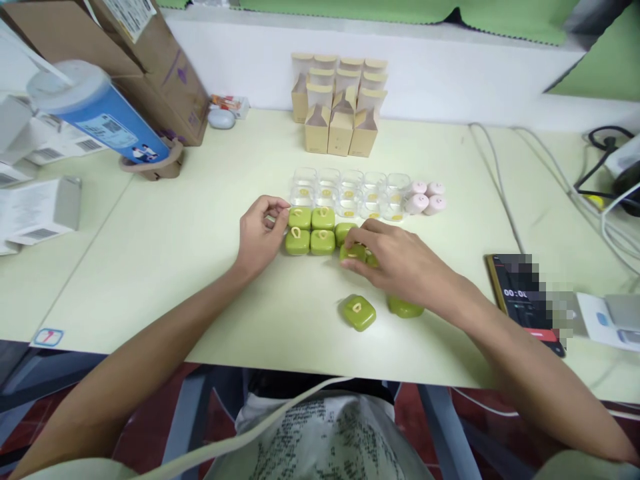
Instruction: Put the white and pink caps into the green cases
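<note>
My left hand (pixel 263 233) is curled at the left end of a block of small glossy green cases (pixel 323 242), its fingertips touching the side of the upper-left case (pixel 299 218). Each case has rounded corners, and those in plain view carry a pale loop on top. My right hand (pixel 395 260) grips a green case (pixel 353 253) in the front row between thumb and fingers, partly covering it and its neighbours. Nearer me lie a loose, turned green case (pixel 359 313) and another green case (pixel 405 307), partly hidden beneath my right wrist.
Behind the cases stand rows of clear containers (pixel 350 193) with yellow stickers, small pink pieces (pixel 426 198) and open cardboard boxes (pixel 341 127). A phone (pixel 517 293) showing a timer lies right. At left are a blue canister (pixel 115 127), a carton (pixel 170 80) and white boxes (pixel 43 210).
</note>
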The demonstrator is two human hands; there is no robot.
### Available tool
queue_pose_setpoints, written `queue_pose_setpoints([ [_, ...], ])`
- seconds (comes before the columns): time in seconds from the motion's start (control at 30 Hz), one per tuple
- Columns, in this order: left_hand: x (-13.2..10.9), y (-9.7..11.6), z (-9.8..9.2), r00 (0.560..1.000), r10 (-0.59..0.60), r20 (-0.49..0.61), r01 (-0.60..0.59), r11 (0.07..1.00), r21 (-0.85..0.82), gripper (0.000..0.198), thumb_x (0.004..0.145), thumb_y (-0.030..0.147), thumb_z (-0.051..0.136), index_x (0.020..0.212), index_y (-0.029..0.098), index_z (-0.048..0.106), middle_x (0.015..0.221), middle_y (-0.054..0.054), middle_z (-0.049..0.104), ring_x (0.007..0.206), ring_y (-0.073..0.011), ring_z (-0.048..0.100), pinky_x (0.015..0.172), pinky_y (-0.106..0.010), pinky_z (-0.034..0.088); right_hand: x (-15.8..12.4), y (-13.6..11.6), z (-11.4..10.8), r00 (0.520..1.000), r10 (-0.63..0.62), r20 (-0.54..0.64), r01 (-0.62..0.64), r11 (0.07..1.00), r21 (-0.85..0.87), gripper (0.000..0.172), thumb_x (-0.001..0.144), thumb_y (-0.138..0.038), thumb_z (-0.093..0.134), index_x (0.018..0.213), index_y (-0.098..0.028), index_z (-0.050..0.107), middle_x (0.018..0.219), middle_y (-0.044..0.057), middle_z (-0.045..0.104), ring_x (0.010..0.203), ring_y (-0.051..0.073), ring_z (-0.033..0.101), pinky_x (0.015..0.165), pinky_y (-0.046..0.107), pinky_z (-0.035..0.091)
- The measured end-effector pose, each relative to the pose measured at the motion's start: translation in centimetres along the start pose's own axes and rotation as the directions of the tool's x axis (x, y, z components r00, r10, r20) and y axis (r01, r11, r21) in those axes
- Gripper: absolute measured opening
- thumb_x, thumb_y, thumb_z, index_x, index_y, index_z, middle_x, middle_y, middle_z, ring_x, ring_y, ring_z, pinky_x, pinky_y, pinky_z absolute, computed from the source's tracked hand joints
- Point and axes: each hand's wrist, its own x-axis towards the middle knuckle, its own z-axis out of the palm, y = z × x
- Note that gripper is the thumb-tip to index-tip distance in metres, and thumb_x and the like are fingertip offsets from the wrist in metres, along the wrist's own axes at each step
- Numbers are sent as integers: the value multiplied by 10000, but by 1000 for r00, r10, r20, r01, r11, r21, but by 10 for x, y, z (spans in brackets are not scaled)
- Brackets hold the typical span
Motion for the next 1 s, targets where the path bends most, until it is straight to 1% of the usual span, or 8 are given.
queue_pose_setpoints([
  [0.1, 0, -1, 0, 1000, 1, 2, -1, 1000, -12, 147, 965, 351, 695, 1043, 233, 735, 995, -29, 768, 917, -171, 721, 688, -268, 530, 0, -3, -2, 999, 31, -43, -31, 1000, -2, 187, 1127, -314, 627, 1173, -201, 770, 1054, 77, 733, 859, 218, 631, 737, 337, 355],
  [0.27, -1, 0, 0, 1000, 8, 0, -8, 1000, -9, 138, 965, 344, 699, 1046, 237, 731, 998, -30, 767, 919, -173, 722, 696, -271, 537, 4, -3, -1, 996, 12, -83, -12, 1000, 1, 303, 1159, -296, 560, 1150, -197, 847, 1063, 100, 776, 921, 236, 676, 762, 347, 362],
  [0.4, -1, 1, 0, 1000, 6, 1, -6, 1000, -8, 158, 968, 384, 714, 1038, 243, 723, 1004, -37, 767, 930, -184, 718, 687, -279, 541, 9, 0, 0, 998, -18, -63, 16, 999, -33, 324, 1157, -304, 560, 1108, -221, 870, 1012, 95, 762, 861, 224, 645, 742, 346, 326],
  [0.53, -2, 1, 0, 1000, 16, 8, -16, 1000, -8, 190, 984, 428, 708, 1044, 248, 716, 1024, -39, 762, 940, -187, 711, 705, -293, 556, 11, 0, -1, 998, -52, -24, 50, 994, -95, 326, 1154, -321, 580, 1058, -218, 875, 986, 104, 758, 899, 245, 651, 762, 356, 311],
  [0.73, -3, 2, -1, 1000, 15, 1, -15, 1000, 1, 126, 981, 357, 692, 1034, 245, 716, 1012, -34, 758, 933, -185, 714, 704, -293, 545, 12, -5, 0, 995, -3, -99, -9, 994, -113, 405, 1177, -348, 515, 1108, -176, 876, 1035, 127, 763, 818, 229, 622, 747, 364, 330],
  [0.8, -3, 3, -1, 1000, 13, 4, -13, 1000, -3, 127, 979, 355, 688, 1033, 243, 715, 1011, -33, 757, 934, -184, 715, 702, -292, 547, 14, -3, 3, 991, 0, -137, -13, 995, -95, 385, 1165, -319, 520, 1153, -166, 873, 1074, 137, 761, 827, 233, 634, 741, 363, 357],
  [0.9, -2, 3, -1, 1000, 18, 3, -18, 1000, -8, 134, 976, 360, 692, 1032, 240, 714, 1006, -32, 753, 925, -183, 716, 704, -293, 552, 18, 3, 6, 983, -4, -182, 5, 1000, 2, 332, 1117, -241, 556, 1195, -146, 865, 1104, 141, 759, 853, 236, 670, 750, 361, 421],
  [1.0, -2, 3, 0, 1000, 11, 3, -11, 1000, -10, 139, 972, 368, 697, 1025, 241, 713, 997, -30, 755, 915, -184, 715, 702, -295, 555, 23, 11, 7, 975, -4, -220, 31, 993, 116, 313, 1061, -176, 567, 1145, -138, 866, 1087, 140, 766, 864, 233, 687, 786, 362, 481],
])
